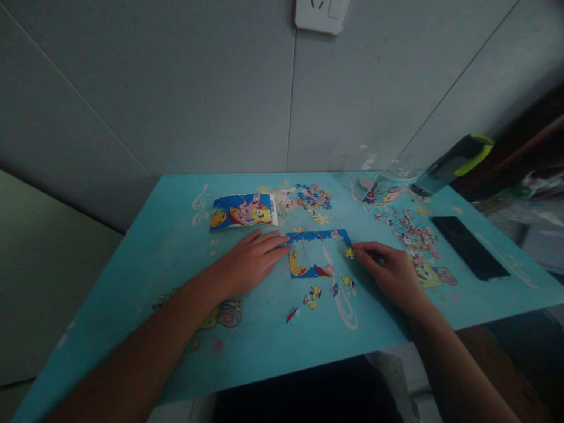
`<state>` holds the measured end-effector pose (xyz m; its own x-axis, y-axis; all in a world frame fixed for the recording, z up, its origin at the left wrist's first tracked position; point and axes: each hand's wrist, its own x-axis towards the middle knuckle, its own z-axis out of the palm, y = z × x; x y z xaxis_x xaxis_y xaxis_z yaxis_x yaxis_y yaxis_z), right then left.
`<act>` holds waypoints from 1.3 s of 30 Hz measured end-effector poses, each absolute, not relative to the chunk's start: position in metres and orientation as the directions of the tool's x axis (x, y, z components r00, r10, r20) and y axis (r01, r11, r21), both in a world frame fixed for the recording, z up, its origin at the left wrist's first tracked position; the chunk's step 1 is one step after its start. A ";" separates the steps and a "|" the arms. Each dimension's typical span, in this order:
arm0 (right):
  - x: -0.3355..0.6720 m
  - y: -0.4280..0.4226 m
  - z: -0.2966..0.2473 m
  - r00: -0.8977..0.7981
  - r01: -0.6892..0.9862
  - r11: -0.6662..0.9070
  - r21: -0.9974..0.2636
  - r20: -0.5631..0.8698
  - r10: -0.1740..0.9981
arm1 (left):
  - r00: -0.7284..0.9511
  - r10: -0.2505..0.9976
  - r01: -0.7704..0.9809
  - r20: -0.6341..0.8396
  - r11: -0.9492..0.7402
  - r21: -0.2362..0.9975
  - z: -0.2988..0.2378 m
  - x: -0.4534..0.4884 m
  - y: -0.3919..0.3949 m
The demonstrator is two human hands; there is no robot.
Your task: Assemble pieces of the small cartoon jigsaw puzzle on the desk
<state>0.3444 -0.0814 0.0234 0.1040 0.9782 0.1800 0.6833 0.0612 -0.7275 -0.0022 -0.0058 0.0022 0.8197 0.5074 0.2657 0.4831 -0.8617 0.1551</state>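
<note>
A partly joined jigsaw puzzle (304,272) lies flat on the table, a blue-edged frame with a gap in its middle and along its right side. My left hand (253,258) rests palm down at its left, fingers stretched out, their tips on or beside the left edge. At the right edge my right hand (390,270) pinches a small yellow puzzle piece (350,252) between thumb and forefinger, just below the top right corner. Several loose puzzle pieces (313,295) lie in front of the frame. Behind my left hand is a printed picture sheet (242,210) with cartoon figures.
Heaps of loose pieces lie at the back (315,197) and at the right (414,235). A clear plastic jar (388,183) and a tilted dark bottle (449,167) are at the back right. A black phone (469,247) lies near the table's (176,235) right side, with a wall behind.
</note>
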 end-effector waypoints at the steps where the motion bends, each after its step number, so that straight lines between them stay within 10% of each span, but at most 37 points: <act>1: 0.344 -0.082 0.023 0.103 0.684 0.061 -0.727 0.180 0.978 | 0.820 0.506 0.480 0.269 -0.863 0.159 0.002 -0.002 -0.005; 20: 0.340 -0.083 0.024 0.060 0.726 0.070 -0.685 0.165 0.984 | 0.820 0.507 0.472 0.265 -0.861 0.190 -0.002 -0.004 -0.004; 39: 0.345 -0.113 0.033 -0.425 0.718 0.418 -0.557 0.125 0.897 | 0.814 0.556 0.522 0.167 -0.827 0.208 -0.002 -0.010 -0.007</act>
<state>0.3445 -0.1132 0.0334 -0.4248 0.8967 0.1248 0.7182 0.4177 -0.5566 -0.0104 -0.0074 -0.0022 0.8141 0.5563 0.1667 0.5224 -0.8269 0.2080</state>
